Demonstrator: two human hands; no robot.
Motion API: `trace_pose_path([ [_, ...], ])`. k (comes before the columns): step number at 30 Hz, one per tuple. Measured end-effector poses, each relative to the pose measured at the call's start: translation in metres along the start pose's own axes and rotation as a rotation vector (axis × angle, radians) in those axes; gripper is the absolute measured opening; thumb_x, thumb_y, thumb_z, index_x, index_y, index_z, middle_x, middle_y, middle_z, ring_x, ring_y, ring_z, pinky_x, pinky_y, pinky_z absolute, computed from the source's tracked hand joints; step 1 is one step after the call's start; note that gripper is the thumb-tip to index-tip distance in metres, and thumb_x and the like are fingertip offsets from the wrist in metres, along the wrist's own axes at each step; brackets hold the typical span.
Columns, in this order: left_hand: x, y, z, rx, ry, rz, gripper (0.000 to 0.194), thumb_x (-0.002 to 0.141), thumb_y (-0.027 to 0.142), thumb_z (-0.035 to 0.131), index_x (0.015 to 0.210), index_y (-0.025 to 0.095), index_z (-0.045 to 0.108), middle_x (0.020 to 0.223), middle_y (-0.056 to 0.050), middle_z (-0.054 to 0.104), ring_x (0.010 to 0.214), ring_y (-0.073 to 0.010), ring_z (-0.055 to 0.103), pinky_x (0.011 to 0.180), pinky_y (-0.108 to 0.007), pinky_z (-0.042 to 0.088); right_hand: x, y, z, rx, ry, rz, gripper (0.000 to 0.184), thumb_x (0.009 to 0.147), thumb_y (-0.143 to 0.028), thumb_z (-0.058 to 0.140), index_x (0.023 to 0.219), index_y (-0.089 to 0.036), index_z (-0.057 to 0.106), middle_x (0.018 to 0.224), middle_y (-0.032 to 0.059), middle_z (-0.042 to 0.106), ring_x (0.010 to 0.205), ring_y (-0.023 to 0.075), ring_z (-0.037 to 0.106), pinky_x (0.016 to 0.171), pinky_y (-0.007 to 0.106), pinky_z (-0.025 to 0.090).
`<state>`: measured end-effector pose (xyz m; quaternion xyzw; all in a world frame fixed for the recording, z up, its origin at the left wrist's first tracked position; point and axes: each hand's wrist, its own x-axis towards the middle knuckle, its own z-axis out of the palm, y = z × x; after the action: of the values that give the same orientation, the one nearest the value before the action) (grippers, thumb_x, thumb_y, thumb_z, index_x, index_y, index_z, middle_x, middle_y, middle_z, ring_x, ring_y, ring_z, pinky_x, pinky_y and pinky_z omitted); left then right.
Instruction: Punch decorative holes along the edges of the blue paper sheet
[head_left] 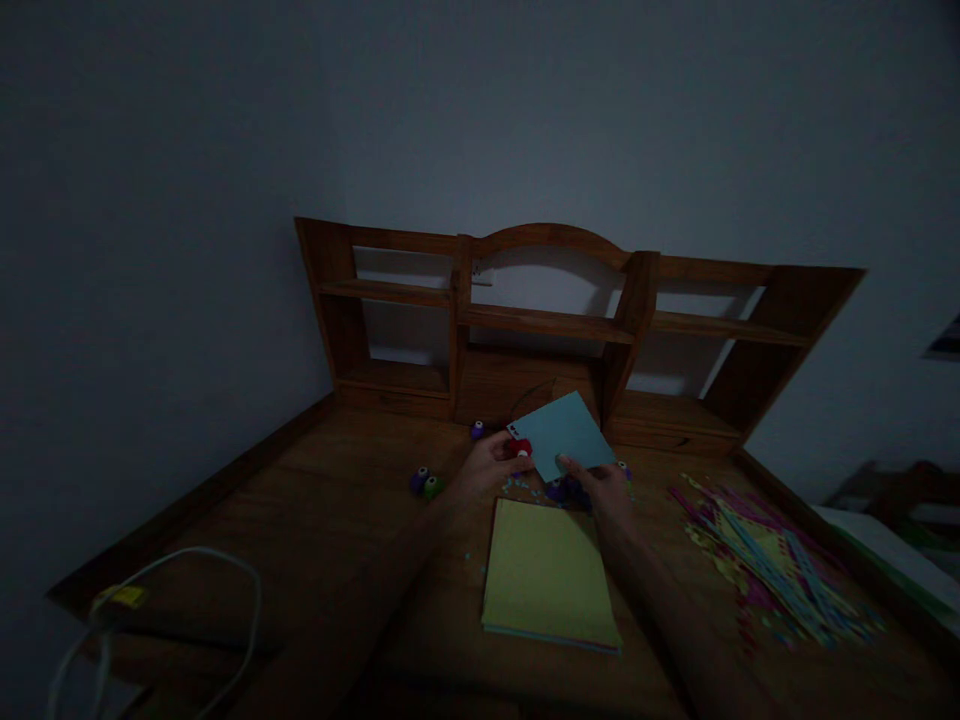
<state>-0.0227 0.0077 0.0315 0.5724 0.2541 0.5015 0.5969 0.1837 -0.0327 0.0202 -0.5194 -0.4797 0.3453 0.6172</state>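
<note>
A light blue sheet of paper (pixel 566 435) is held up at a tilt above the desk. My right hand (pixel 600 485) pinches its lower right edge, thumb on top. My left hand (pixel 491 465) is closed around a small red craft punch (pixel 519 448) at the sheet's left edge. Small dark cut-out shapes (pixel 513 431) show at the sheet's left corner. Beneath the hands lie pale blue paper bits (pixel 517 487) and dark purple punches (pixel 559 490), partly hidden by my right hand. A stack of yellow paper (pixel 551 575) rests in front.
Purple (pixel 420 480) and green (pixel 433 487) punches stand left of my hands, another purple one (pixel 478 430) farther back. Coloured paper strips (pixel 772 555) are heaped at right. A white cable (pixel 251 590) loops at front left. A wooden shelf unit (pixel 544 322) borders the desk's back.
</note>
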Motion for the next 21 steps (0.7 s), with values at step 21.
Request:
trace_pose_path([
  [21,0.0,0.012,-0.001,0.036,0.082,0.019,0.042,0.057,0.035,0.088,0.088,0.014,0.068,0.089,-0.007,0.069,0.081,-0.0172,0.063,0.078,-0.029,0.047,-0.003,0.011,-0.001,-0.032,-0.118,0.163,0.043,0.062,-0.05,0.081,0.087,-0.016,0.072,0.081,0.0092,0.076,0.069,0.028,0.071,0.061,0.036,0.055],
])
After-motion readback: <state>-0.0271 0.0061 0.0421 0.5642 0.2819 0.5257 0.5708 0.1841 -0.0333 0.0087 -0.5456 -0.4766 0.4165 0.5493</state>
